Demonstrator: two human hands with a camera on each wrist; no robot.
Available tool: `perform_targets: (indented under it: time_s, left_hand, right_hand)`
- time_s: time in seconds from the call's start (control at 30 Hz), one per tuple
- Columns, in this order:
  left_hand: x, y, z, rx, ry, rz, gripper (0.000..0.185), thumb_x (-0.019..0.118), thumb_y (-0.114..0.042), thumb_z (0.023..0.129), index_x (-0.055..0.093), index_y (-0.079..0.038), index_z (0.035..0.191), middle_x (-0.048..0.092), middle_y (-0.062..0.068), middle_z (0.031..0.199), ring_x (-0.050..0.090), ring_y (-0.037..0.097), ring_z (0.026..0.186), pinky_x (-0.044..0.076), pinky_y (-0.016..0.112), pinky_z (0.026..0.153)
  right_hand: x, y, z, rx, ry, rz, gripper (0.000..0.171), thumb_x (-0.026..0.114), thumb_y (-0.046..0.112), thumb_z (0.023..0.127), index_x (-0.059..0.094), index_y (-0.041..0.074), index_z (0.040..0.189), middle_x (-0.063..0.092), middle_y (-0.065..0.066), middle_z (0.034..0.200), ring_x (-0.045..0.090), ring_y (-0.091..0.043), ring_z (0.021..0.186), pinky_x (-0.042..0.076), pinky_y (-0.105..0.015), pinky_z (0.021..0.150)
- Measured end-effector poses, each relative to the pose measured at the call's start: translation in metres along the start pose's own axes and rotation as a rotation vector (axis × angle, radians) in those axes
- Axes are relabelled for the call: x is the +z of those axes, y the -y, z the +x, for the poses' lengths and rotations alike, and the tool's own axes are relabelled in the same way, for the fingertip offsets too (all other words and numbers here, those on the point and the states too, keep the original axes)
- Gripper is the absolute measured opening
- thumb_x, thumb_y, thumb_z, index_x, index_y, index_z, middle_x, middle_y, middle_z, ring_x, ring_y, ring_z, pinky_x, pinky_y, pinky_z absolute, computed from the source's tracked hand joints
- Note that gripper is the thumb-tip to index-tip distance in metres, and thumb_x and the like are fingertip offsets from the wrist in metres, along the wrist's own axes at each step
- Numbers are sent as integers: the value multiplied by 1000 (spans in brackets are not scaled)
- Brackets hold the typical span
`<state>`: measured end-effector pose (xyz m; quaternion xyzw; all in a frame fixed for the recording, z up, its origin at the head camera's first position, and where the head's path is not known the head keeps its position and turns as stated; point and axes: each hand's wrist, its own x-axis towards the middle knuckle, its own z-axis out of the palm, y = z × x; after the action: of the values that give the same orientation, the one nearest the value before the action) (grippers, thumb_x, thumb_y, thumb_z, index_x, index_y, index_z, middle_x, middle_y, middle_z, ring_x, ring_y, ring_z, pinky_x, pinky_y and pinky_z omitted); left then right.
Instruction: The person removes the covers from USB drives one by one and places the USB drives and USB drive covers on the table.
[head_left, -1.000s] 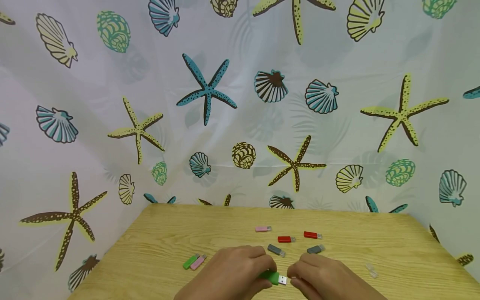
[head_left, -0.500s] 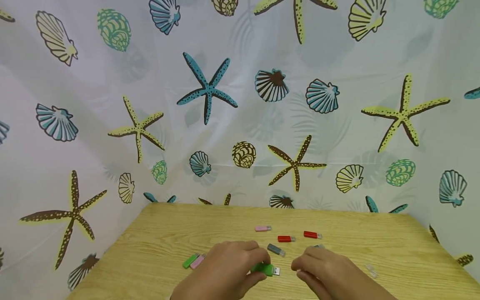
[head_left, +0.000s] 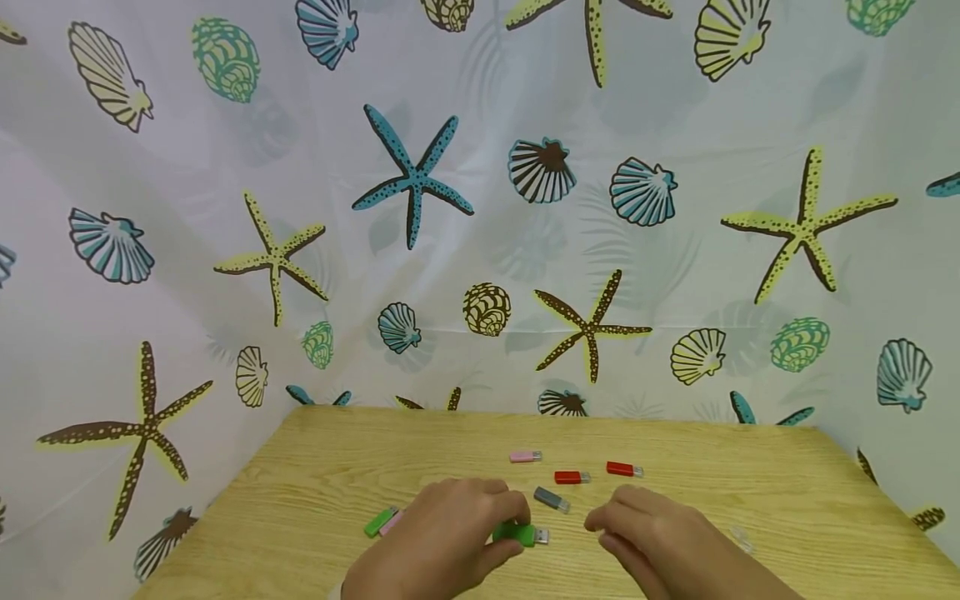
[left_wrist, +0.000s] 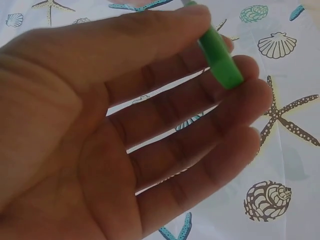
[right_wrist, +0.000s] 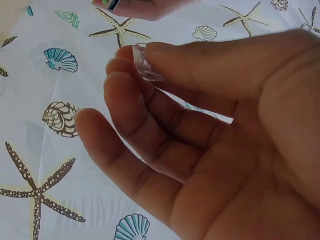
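Note:
My left hand [head_left: 450, 533] pinches a green USB flash drive [head_left: 513, 534] between thumb and fingers, over the table's front middle. The drive's bare metal plug [head_left: 542, 536] points right, toward my other hand. In the left wrist view the green body [left_wrist: 226, 70] shows between the thumb tip and the fingers. My right hand [head_left: 663, 537] is a short gap to the right, its fingers curled. The right wrist view shows it pinching a small clear plastic cap [right_wrist: 143, 65] between thumb and fingertips; the hand hides this cap in the head view.
On the wooden table [head_left: 337, 454] lie a pink drive [head_left: 522, 457], two red drives [head_left: 572, 477] and a grey drive [head_left: 551, 498]. At left, a green drive [head_left: 381, 521] lies beside a partly hidden pink one [head_left: 391, 522]. Clear plastic pieces [head_left: 741, 538] lie at right.
The hands have drawn apart: the left moved left with the green flash drive, the right slightly right and up. A second grey drive, visible before, is now hidden behind the right hand.

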<state>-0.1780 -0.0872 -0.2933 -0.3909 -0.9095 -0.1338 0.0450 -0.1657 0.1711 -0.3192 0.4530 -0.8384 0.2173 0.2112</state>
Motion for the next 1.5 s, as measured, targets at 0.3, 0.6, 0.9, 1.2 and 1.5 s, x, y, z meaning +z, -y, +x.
perform_targets:
  time_s: [0.3, 0.6, 0.9, 1.2, 1.5]
  left_hand:
    - [1, 10, -1, -19, -60, 15, 11, 75, -25, 84, 68, -21, 93, 61, -17, 85, 55, -4, 70, 45, 16, 62]
    - [5, 25, 5, -82, -66, 15, 10, 79, -23, 81, 70, -19, 86, 61, -16, 77, 51, -3, 66, 45, 19, 60]
    - [8, 43, 7, -116, -64, 0, 11, 80, -20, 79, 71, -17, 85, 58, -10, 77, 50, 2, 67, 44, 22, 59]
    - [11, 57, 9, -167, -44, -15, 11, 80, -19, 79, 71, -15, 83, 53, -10, 72, 47, 3, 63, 41, 22, 56]
    - [17, 75, 9, -231, 6, -79, 13, 80, -17, 79, 68, -14, 82, 55, -10, 70, 48, 6, 60, 42, 26, 55]
  right_hand:
    - [-13, -12, -8, 147, 91, 3, 17, 65, 3, 89, 66, 9, 105, 64, 6, 95, 55, 2, 77, 50, -22, 63]
    - [-25, -23, -14, 305, 86, 1, 16, 64, 3, 91, 58, 14, 100, 67, 10, 92, 60, 1, 76, 52, -24, 62]
    - [-30, -36, -18, 334, 64, -17, 20, 67, 4, 88, 60, 21, 95, 62, 18, 89, 58, 4, 74, 52, -24, 63]
    - [-37, -55, -30, 484, 64, -119, 18, 74, 7, 82, 65, 20, 91, 58, 14, 87, 52, 2, 72, 50, -24, 64]
    - [-42, -77, -41, 616, 110, -101, 11, 70, 7, 86, 64, 14, 93, 59, 10, 78, 51, 0, 67, 47, -24, 61]
